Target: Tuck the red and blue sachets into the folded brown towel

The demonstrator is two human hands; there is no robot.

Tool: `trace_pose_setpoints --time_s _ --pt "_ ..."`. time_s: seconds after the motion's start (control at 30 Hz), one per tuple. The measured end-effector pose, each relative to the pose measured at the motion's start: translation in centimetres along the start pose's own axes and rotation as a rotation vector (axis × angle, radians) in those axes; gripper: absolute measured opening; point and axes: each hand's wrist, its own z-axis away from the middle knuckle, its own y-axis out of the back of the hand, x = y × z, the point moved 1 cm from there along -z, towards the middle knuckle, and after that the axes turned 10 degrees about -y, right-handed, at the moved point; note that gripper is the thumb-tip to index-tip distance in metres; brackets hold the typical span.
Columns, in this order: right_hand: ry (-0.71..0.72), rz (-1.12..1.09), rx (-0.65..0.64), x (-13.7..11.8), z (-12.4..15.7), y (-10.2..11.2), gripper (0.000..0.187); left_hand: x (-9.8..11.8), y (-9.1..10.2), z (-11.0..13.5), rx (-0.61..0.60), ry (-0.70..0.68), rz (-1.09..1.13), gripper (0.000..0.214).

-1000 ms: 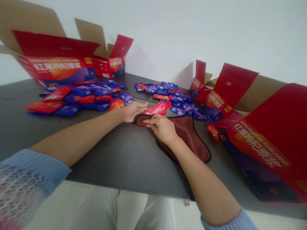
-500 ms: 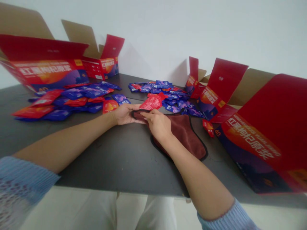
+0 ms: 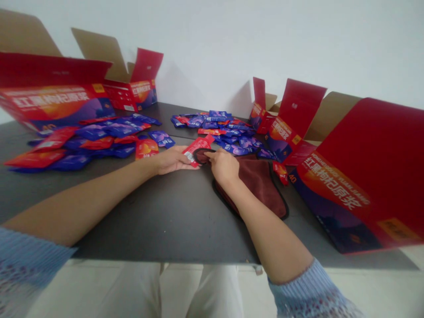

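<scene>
With our left hand (image 3: 174, 161) we grip a flat, red plastic pouch (image 3: 201, 145) over the dark grey table (image 3: 159, 216), while our right hand (image 3: 225, 168) grips the brown, black-edged fabric cloth (image 3: 263, 187), its narrow end lying against the pouch. We judge this pouch partway done, with hand and cloth both on it; of the blue-and-red plastic pouches heaped at left (image 3: 92, 143) and beyond (image 3: 228, 128), we cannot tell which are finished.

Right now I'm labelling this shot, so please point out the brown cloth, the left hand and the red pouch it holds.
Brown cloth (image 3: 262, 182), head view, on its wide part.
Left hand (image 3: 172, 160), head view, on the middle of the hand.
Red pouch (image 3: 199, 144), head view, on its printed face.
</scene>
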Motion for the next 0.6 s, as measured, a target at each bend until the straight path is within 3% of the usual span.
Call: trace_pose_setpoints --time_s 0.1,0.23,0.4,0.6 --pt "0.115 -0.051 -0.009 -0.7 0.4 -0.1 0.036 -0.4 -0.7 0.0 0.021 -0.063 -0.112 0.053" --pt "0.185 -0.044 -0.01 -1.9 1.1 0.0 0.038 -0.4 -1.1 0.0 -0.005 -0.087 -0.186 0.039" --pt "0.02 -0.016 0.036 -2.2 1.4 0.5 0.036 -0.1 -1.2 -0.3 -0.044 -0.098 -0.282 0.034" --pt "-0.151 0.029 0.118 -0.5 0.5 1.2 0.035 -0.2 -0.6 -0.3 -0.072 -0.104 -0.315 0.029"
